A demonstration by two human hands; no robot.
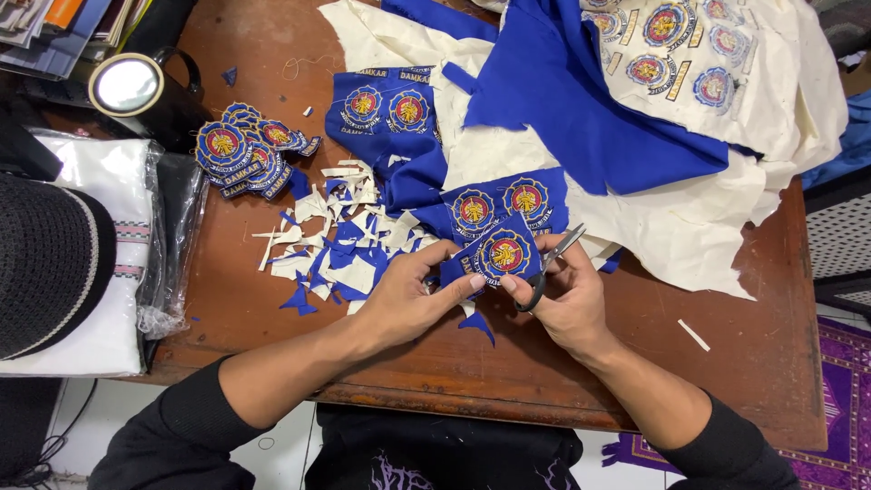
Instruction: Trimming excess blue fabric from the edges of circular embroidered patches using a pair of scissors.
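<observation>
My left hand [413, 295] pinches the lower left edge of a round embroidered patch on blue cloth [502, 254], held just above the brown wooden table [635, 363]. My right hand [567, 295] grips small scissors [555, 259] with black handles; their blades point up to the right beside the patch. Behind the patch lies blue cloth with two more uncut patches [499, 204].
A heap of blue and white cloth scraps [336, 245] lies left of my hands. A pile of cut-out patches [245, 150] sits further left by a round lamp [127, 86]. Large blue and cream cloth [635, 118] covers the far right. A folded white cloth in plastic [118, 209] lies at the left.
</observation>
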